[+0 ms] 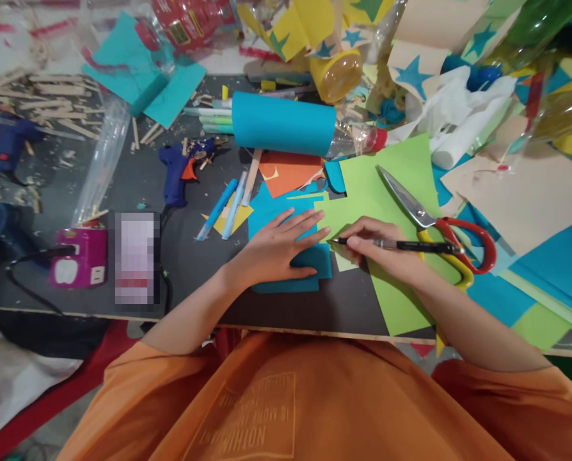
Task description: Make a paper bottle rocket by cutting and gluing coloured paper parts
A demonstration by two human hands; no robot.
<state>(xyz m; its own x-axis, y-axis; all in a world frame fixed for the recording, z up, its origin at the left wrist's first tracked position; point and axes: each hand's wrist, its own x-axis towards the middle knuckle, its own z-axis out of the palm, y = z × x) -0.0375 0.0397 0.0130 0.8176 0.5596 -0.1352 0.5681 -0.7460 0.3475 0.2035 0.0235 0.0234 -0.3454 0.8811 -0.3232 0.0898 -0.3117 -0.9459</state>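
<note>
My left hand [288, 243] lies flat with its fingers spread on blue paper [264, 221], its fingertips reaching the edge of a light green sheet [401, 282]. Between the thumb and fingers of my right hand [377, 243] is a black pen [411, 246]. The pen slants low over the green paper, with its tip close to my left fingertips; whether it touches the paper I cannot tell. Partly open scissors [425, 224] with red and yellow handles rest on the green sheet, just beyond my right hand.
A blue-wrapped bottle [283, 121] lies at the back. Left of the papers are two markers [223, 208], a blue glue gun [174, 173], a phone [135, 256] and a purple power adapter [79, 256]. Wooden sticks [50, 102] litter the far left. Coloured paper [530, 192] covers the right.
</note>
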